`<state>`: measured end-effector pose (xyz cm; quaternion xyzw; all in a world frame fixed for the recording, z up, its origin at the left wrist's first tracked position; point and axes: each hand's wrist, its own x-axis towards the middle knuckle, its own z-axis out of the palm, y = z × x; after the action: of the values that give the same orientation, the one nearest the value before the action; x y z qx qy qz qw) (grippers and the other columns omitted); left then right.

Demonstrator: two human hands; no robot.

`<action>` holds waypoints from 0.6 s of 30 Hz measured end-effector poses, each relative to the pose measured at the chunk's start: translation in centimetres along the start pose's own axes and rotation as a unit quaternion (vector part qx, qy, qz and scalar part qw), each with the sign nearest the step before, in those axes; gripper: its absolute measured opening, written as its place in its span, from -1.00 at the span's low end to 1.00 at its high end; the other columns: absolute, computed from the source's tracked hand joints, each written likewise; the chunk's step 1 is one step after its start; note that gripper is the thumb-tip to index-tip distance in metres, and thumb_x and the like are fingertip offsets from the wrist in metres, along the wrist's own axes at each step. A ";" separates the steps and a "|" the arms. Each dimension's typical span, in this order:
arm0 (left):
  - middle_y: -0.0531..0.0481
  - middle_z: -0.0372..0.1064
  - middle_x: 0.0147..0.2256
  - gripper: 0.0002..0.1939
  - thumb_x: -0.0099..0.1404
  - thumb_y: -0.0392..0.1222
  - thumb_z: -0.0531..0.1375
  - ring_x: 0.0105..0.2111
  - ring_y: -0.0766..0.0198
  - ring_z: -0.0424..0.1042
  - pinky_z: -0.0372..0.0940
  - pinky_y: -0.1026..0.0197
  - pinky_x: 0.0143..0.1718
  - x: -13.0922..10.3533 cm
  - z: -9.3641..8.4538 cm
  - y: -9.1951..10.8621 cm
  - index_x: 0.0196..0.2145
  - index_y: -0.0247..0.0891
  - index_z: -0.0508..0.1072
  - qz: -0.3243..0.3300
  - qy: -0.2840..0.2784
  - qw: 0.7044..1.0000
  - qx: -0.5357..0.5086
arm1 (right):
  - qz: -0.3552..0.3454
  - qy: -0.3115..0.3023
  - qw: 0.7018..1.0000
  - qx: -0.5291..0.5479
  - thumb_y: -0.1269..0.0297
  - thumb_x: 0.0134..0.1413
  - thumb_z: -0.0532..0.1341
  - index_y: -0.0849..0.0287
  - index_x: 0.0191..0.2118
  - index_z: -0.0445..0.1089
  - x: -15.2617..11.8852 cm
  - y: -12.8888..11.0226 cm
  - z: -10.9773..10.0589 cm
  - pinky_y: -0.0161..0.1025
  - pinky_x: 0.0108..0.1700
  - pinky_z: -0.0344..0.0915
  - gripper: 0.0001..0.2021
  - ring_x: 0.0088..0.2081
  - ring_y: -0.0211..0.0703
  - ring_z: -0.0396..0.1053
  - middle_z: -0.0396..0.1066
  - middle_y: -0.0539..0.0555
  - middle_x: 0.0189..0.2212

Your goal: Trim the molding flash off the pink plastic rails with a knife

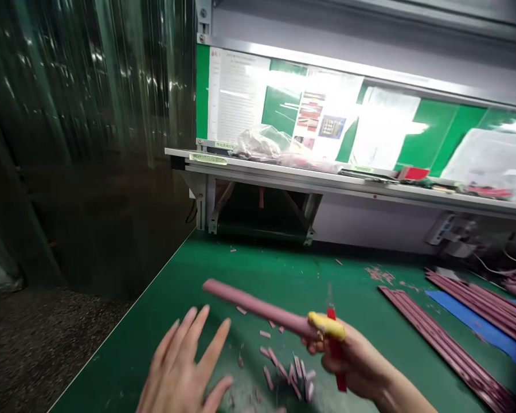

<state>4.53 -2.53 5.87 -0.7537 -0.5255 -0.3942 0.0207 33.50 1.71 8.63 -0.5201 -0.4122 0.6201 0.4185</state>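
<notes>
My right hand (361, 358) is closed around one end of a long pink strip (255, 305), which points up and to the left above the green table. The same hand also grips a red-handled knife (335, 353) with its thin, blurred blade pointing up. Yellow tape or a finger cover (327, 325) wraps one finger of that hand. My left hand (183, 364) is open, its fingers spread, just below the strip's far end and apart from it. Small pink offcuts (292, 376) lie scattered on the table between the two hands.
Bundles of long pink strips (447, 341) lie at the right, some over a blue sheet (481, 327). More pink scraps (380, 275) are farther back. A shelf (284, 170) with plastic bags spans the back. A clear strip curtain (90, 86) hangs beyond the table's left edge.
</notes>
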 end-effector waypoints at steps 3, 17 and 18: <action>-0.11 0.40 0.01 -0.34 0.15 -0.39 0.09 -0.05 -0.09 0.38 0.20 -0.07 -0.04 0.9 -1.0 2.5 0.19 0.04 0.24 0.044 -0.189 0.981 -0.029 | 0.083 -0.118 0.975 0.170 -0.09 -0.11 0.33 0.22 -0.35 0.41 -4.8 2.1 2.3 -0.53 -0.68 -0.26 -0.58 -0.59 -0.36 0.25 0.39 0.08 -0.55; 0.22 -0.03 -0.69 -0.62 0.05 0.14 0.29 -0.75 0.50 -0.14 -0.09 0.40 -0.73 -7.1 3.5 9.3 -0.38 -0.23 0.39 -0.375 -0.310 0.572 -0.660 | -0.250 -0.031 0.964 -0.083 -0.06 0.21 0.08 0.21 -0.55 0.31 -6.5 8.8 6.8 -0.35 -0.48 0.15 -0.53 -0.57 -0.31 0.06 0.01 -0.09 -0.66; 0.22 -0.01 -0.67 -0.57 0.04 0.20 0.27 -0.76 0.50 -0.12 -0.08 0.40 -0.76 -7.0 3.7 9.2 -0.35 -0.23 0.39 -0.385 -0.308 0.563 -0.663 | -0.251 -0.031 0.963 -0.098 -0.06 0.21 0.07 0.21 -0.51 0.34 -6.2 8.8 6.2 -0.34 -0.45 0.17 -0.55 -0.56 -0.30 0.09 0.03 -0.09 -0.65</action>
<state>13.16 -10.46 2.56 -0.3572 -0.3318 -0.3462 -0.8015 27.26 -7.37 2.94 -0.4193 -0.6005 0.4677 0.4948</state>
